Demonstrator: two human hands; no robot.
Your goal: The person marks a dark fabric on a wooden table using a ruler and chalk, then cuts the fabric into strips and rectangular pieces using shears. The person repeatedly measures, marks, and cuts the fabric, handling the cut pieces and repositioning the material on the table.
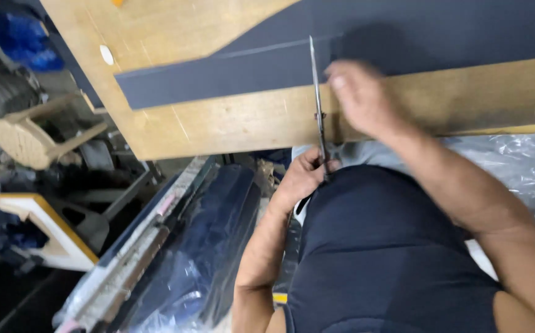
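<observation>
Dark grey fabric (230, 77) lay flat on the wooden table (218, 129). My left hand (301, 176) gripped the scissors (318, 105) at the table's near edge, blades crossing the fabric. My right hand (363, 98) pressed beside them, fingers spread, blurred.

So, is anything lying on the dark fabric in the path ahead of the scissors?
Nothing visible does. The scissors, held by the left hand, point into the fabric, and the strip beyond their tip is bare. The right hand presses the fabric just beside the blades, not ahead of them.
</observation>
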